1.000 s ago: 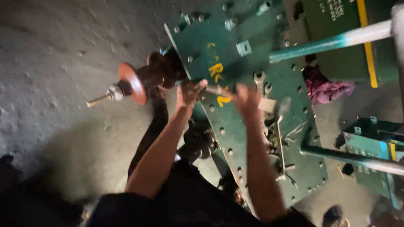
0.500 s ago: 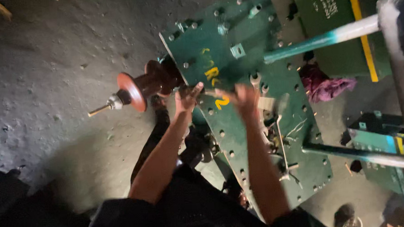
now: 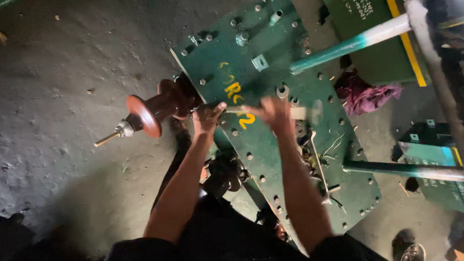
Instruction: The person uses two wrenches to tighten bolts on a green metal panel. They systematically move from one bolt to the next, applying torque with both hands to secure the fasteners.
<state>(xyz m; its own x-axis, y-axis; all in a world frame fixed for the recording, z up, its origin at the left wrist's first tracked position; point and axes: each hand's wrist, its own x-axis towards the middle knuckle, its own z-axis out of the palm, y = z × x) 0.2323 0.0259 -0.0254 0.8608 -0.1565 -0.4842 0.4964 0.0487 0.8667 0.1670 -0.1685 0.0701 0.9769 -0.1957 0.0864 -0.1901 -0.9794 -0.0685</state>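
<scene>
A big green plate (image 3: 275,144), studded with bolts and marked in yellow paint, lies tilted on the concrete floor (image 3: 56,102). The left hand (image 3: 208,116) is closed at the plate's left edge, just beside a brown ribbed insulator (image 3: 159,108) whose metal stud (image 3: 108,138) sticks out to the left; whether the fingers grip the insulator's base or the plate edge, I cannot tell. The right hand (image 3: 274,111) is blurred over the middle of the plate, curled around a pale handle (image 3: 300,112) that runs to the right, perhaps a hammer; its head is too smeared to make out. A thin pale bar joins the two hands across the yellow marks.

To the right of the plate, a crumpled purple rag (image 3: 367,94) lies on the floor. A teal and white pipe (image 3: 354,42) slants above it toward a dark frame (image 3: 450,55), and a second pipe (image 3: 408,170) runs lower down. Loose wires (image 3: 318,163) lie on the plate below the right hand.
</scene>
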